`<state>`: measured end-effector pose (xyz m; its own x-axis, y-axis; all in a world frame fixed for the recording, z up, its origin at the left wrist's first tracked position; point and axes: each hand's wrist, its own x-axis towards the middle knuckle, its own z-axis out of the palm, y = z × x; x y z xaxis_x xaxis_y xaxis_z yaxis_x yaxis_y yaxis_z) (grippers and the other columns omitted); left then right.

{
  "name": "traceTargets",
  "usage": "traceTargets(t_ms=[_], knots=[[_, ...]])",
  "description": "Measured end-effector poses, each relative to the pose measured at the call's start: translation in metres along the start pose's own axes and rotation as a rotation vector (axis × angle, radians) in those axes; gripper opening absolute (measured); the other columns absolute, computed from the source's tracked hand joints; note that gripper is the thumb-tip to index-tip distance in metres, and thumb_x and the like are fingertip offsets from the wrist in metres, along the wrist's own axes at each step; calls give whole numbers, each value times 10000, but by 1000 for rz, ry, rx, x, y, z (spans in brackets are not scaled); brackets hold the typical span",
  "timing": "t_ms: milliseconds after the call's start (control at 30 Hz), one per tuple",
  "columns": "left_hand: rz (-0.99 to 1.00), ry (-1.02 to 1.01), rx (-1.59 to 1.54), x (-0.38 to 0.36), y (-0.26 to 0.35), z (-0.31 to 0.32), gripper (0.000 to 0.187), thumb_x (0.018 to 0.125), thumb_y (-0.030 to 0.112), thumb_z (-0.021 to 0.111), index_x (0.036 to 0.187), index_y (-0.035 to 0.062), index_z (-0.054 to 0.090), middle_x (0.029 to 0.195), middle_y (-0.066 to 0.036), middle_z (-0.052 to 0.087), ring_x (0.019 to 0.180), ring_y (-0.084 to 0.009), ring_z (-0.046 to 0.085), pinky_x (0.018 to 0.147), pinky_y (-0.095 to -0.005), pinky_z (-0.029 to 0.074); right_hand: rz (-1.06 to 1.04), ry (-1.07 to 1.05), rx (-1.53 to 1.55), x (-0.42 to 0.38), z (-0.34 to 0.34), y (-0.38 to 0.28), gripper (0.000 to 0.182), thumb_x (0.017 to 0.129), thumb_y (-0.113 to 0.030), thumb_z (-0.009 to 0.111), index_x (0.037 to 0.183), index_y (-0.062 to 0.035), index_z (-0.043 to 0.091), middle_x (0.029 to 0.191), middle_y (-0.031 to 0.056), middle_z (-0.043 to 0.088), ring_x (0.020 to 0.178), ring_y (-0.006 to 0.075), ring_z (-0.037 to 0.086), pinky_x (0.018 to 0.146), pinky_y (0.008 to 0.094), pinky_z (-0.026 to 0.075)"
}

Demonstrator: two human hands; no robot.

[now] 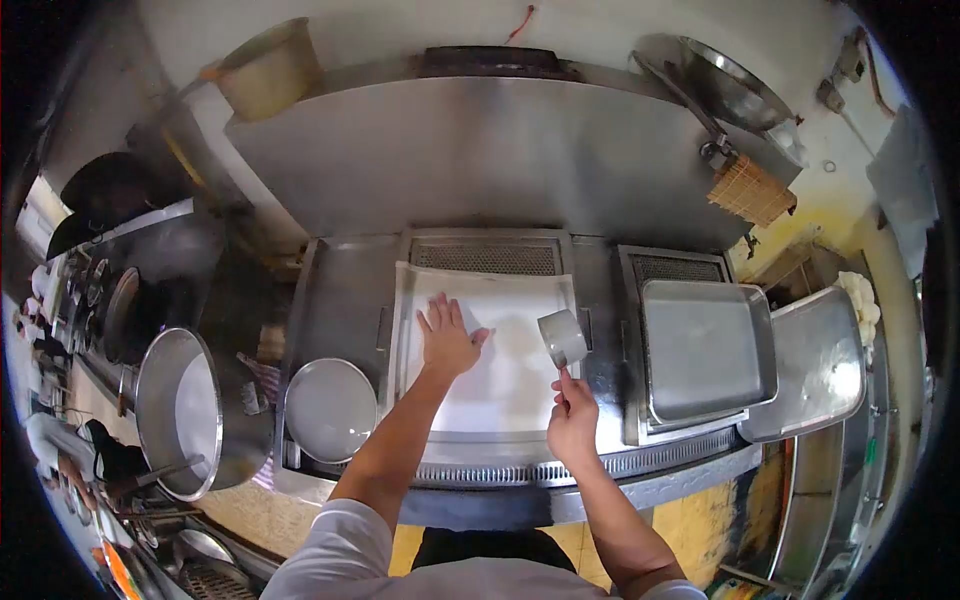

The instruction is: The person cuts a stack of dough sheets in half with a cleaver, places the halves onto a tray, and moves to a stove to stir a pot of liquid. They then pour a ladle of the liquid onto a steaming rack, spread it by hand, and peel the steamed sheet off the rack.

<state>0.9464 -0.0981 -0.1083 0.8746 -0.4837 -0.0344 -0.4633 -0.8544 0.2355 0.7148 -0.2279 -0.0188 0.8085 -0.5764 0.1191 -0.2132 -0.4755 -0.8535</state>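
My left hand lies flat with spread fingers on a white sheet, perhaps cloth, that covers a rectangular steamer tray. In my right hand is the handle of a small metal scoop with a round cup. The scoop is over the right edge of the sheet; whether it touches cannot be told. A faint greyish patch shows on the sheet between my hands. Behind the sheet is a perforated metal grate.
Left of the sheet sit a round metal dish and a big metal pot of white liquid with a ladle handle. To the right are a rectangular metal tray and another tray. A bamboo brush hangs at the back right.
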Motion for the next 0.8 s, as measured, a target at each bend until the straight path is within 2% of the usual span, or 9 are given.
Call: traceTargets(t_ms=[233, 300, 433, 500, 600, 700, 767, 800], knots=[[50, 23, -25, -24, 44, 0, 1112, 859, 666, 656, 1573, -86, 254, 1673, -317, 119, 1569, -465, 52, 1228, -664, 15, 10, 16, -8, 8, -22, 7, 572, 818, 169, 486, 1367, 52, 594, 1029, 162, 649, 858, 242, 624, 772, 332, 525], [85, -9, -27, -42, 59, 2, 1139, 841, 685, 661, 1577, -79, 246, 1676, -312, 113, 1568, -466, 55, 1229, -663, 13, 14, 16, -20, 6, -26, 7, 533, 842, 167, 470, 1349, 65, 600, 1017, 157, 659, 853, 225, 621, 779, 310, 522], [133, -105, -62, -76, 76, -7, 1137, 834, 692, 661, 1571, -78, 265, 1676, -303, 121, 1571, -459, 40, 1225, -670, 10, 13, 14, -34, 1, -30, 7, 504, 849, 157, 487, 1330, 73, 611, 1028, 177, 666, 882, 249, 642, 800, 318, 527], [134, -56, -119, -96, 75, -12, 1108, 844, 670, 664, 1562, -82, 281, 1667, -311, 144, 1567, -463, 69, 1224, -676, 26, 40, 5, -46, -3, -34, -2, 492, 849, 153, 496, 1320, 77, 616, 1032, 186, 671, 897, 259, 650, 810, 322, 527], [94, 19, -192, -115, 56, -20, 1050, 861, 634, 667, 1546, -81, 316, 1656, -312, 183, 1561, -460, 112, 1225, -672, 51, 27, -6, -47, -10, -34, -5, 567, 785, 171, 506, 1330, 64, 621, 1033, 199, 645, 914, 313, 633, 809, 368, 528], [40, 109, -232, -131, 12, -25, 956, 878, 580, 679, 1507, -75, 381, 1632, -309, 252, 1539, -461, 190, 1223, -665, 106, -207, 41, -240, -15, -21, 8, 573, 766, 163, 513, 1323, 78, 619, 1068, 234, 627, 981, 366, 615, 863, 415, 517], [-7, 179, -291, -140, -22, -32, 878, 887, 535, 693, 1467, -72, 435, 1611, -303, 302, 1518, -463, 244, 1218, -662, 146, -201, 5, -301, -21, -14, 14, 580, 759, 156, 524, 1328, 84, 612, 1077, 244, 613, 1018, 392, 599, 886, 439, 507], [4, 324, -298, -145, -40, -29, 739, 876, 452, 723, 1378, -51, 520, 1554, -285, 402, 1461, -470, 336, 1203, -634, 228, -202, -17, -329, -22, -10, 14, 584, 755, 153, 529, 1331, 87, 609, 1081, 249, 606, 1037, 406, 590, 897, 450, 502]])
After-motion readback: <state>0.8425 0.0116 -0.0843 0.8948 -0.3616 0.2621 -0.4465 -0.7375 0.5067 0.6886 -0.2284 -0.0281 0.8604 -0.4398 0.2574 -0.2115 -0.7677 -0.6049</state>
